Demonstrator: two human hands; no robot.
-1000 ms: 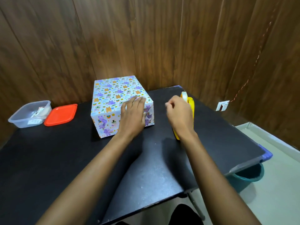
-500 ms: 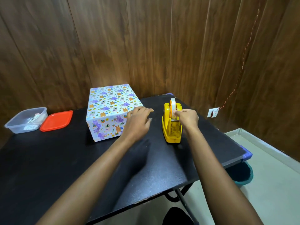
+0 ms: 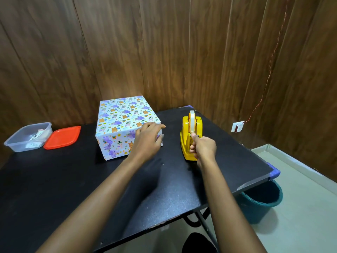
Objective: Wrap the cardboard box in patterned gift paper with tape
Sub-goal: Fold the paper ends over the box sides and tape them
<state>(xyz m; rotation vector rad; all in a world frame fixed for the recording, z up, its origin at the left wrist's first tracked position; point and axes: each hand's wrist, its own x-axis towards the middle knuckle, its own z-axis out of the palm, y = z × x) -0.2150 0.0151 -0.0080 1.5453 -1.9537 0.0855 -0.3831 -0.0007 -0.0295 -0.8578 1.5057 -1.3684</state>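
The box (image 3: 120,123), covered in white paper with purple and orange animal prints, stands on the black table (image 3: 73,179) near the wall. My left hand (image 3: 147,141) lies with relaxed fingers against the box's near right corner. To its right stands a yellow tape dispenser (image 3: 189,132) holding a roll of clear tape. My right hand (image 3: 203,148) is in front of the dispenser, its fingers curled and pinching the tape end near the cutter.
At the table's far left sit a clear plastic container (image 3: 27,136) and its red lid (image 3: 63,136). A teal bucket (image 3: 262,199) stands on the floor under the table's right corner. Wood panel walls close in behind and to the right.
My right hand reached the dispenser and has drawn back toward me with the tape end. My left hand slid from the box's top to its right corner. The camera view shifted.
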